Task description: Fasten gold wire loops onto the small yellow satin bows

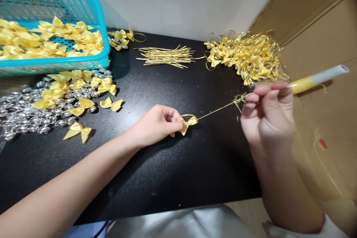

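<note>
My left hand (158, 123) pinches a small yellow satin bow (189, 122) with a gold wire loop, low over the black table (156, 171). A thin gold wire (220, 108) runs from the bow up to my right hand (266, 113). The right hand is closed around the wire's frayed end and a yellow-and-white stick-like tool (318, 80) that points to the upper right.
A turquoise basket (55, 65) of yellow bows stands at the back left. Loose bows (76, 131) and silver beads (25, 117) lie in front of it. A bundle of gold wires (166, 56) and a heap of finished wired bows (248, 55) lie at the back. Cardboard (329, 33) rises on the right.
</note>
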### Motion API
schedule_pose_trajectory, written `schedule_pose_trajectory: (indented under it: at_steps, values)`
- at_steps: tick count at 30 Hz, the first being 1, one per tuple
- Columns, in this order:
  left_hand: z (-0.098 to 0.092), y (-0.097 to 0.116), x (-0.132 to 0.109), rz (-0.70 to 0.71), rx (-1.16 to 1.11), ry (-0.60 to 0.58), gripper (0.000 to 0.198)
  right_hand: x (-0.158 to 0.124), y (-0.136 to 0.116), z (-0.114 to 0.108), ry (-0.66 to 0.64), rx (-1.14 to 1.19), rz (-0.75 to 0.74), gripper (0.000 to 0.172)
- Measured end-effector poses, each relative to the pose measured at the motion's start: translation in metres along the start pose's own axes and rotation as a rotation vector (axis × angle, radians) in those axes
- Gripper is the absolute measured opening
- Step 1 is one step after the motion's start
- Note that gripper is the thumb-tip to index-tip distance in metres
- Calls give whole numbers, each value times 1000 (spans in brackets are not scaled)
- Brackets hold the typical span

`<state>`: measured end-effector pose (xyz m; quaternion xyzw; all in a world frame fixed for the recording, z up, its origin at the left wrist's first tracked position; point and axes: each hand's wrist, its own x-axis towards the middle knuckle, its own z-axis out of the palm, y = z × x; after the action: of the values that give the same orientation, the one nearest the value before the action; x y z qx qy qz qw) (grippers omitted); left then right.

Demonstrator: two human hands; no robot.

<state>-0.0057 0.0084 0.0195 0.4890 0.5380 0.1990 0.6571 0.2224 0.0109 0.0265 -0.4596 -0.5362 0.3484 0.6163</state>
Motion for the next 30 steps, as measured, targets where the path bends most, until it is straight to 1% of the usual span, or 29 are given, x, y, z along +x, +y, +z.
schedule_pose_trajectory:
  at_steps: [5, 10, 12, 14, 16, 19, 21, 23, 26, 28, 30]
  values:
    - [-1, -1, 1, 2, 6, -7, 14, 1, 0, -2, 66, 72, -2, 15]
    - [0, 1, 0, -4, 17, 11, 13, 5, -3, -3, 65, 47, 25, 20]
    - [1, 1, -1, -14, 17, 25, 13, 6, -5, 1, 44, 58, 16, 19]
    - [1, 1, -2, -28, 19, 36, 12, 5, -7, 6, -5, 87, 0, 17]
    - [1, 1, -2, -40, 25, 41, 12, 1, -8, 11, -62, 116, -3, 17]
    - [1, 0, -2, -44, 44, 46, 13, -8, -7, 17, -107, 117, 22, 14]
    - [1, -1, -1, -39, 57, 55, 15, -15, -5, 21, -145, 69, 63, 9]
    - [1, -3, -1, -28, 58, 68, 17, -21, -4, 24, -212, -32, 110, 4]
    - [0, -5, 0, -11, 38, 98, 19, -28, -1, 31, -320, -205, 143, 17]
    - [1, -6, 1, -2, 18, 108, 20, -32, 2, 36, -363, -312, 108, 20]
    - [2, -7, 1, 7, 3, 111, 18, -36, 7, 41, -364, -408, 21, 16]
